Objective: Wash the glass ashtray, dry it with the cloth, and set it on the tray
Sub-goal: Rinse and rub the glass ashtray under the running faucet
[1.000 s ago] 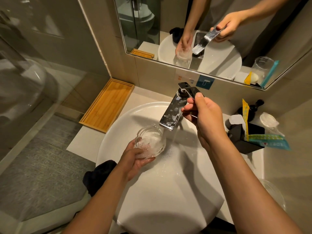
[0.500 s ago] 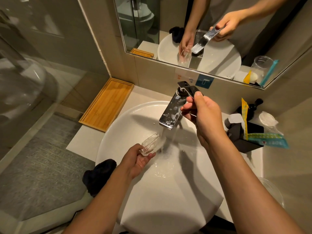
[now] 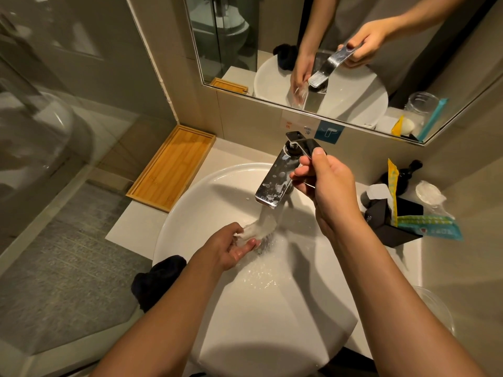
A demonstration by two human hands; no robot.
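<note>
Midway through washing — the left hand (image 3: 231,247) is gripping the glass ashtray (image 3: 254,231) under running water at frame centre, the right hand (image 3: 324,186) clasping the tap lever (image 3: 306,145); drying cloth (image 3: 156,281) and wooden tray (image 3: 174,167) are waiting unused.

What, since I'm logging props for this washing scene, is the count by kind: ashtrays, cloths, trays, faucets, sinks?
Glass ashtray: 1, in the left hand under the water
Dark cloth: 1, at the sink's left edge
Wooden tray: 1
Faucet: 1, right hand on its lever
Sink: 1
Total: 5
</note>
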